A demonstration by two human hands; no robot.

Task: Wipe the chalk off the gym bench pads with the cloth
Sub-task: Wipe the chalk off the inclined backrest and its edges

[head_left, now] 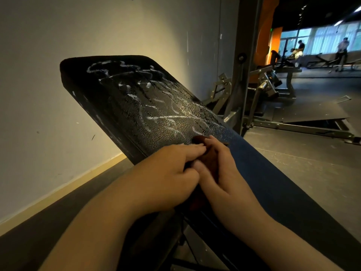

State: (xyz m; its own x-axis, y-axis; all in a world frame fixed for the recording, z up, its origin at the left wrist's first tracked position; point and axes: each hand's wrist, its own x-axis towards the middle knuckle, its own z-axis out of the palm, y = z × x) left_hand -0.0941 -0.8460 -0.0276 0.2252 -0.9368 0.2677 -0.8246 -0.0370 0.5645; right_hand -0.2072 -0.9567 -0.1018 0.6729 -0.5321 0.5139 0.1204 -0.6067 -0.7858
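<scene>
Since the chalk [162,117] runs in white squiggles over most of the back pad [84,79], from the far top end down almost to the hands, wiping looks barely begun imo. Cloth [209,160] is a dark reddish wad at the near low end of the pad, mostly hidden btw both hands. Right hand [224,173] has it pinched btw thumb and fingers, edge-on. Left hand [170,173] lies just beside it w/ fingers straight, flat on the pad, tips touching the cloth, gripping nothing afaict. To do this pass well: spread the wad so more fabric meets the surface, keep palm pressure on, stroke near-to-far up the incline in overlapping lanes, left edge to right. Pad skin is pebbled, so dust prob sits in the grain. Expect 2+ passes, and refold to a clean face when it loads up. Don't skip the pad's left side face, white flecks there too. Blue strip [254,165] on the right looks chalk-free, low prio. Left hand cd brace the pad edge instead of riding along.
</scene>
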